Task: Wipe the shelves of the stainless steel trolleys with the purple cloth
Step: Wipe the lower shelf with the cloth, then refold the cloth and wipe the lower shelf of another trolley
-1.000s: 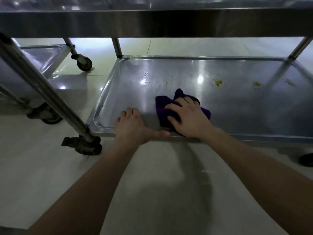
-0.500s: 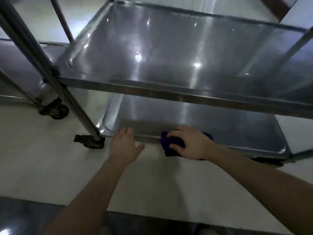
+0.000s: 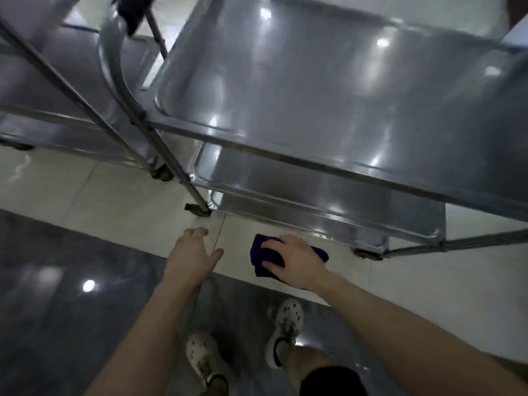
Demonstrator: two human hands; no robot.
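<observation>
Standing over two steel trolleys, cloth in the right hand, clear of the shelves.

At far left stands a second trolley (image 3: 43, 90), its shelf blurred, close beside the near trolley's (image 3: 171, 155) slanted corner post. The left hand (image 3: 194, 254) hangs over the pale floor tiles (image 3: 100, 201) with fingers loosely spread, holding nothing. Just right of it, the purple cloth (image 3: 264, 250) is bunched under the right hand (image 3: 297, 261), whose fingers and thumb curl around it; it sits in front of the lowest shelf's (image 3: 314, 207) near edge, touching no shelf. Above and to the right spreads the top shelf (image 3: 314, 81), shiny with light spots. Two pale shoes (image 3: 285, 324) stand on dark floor below.
</observation>
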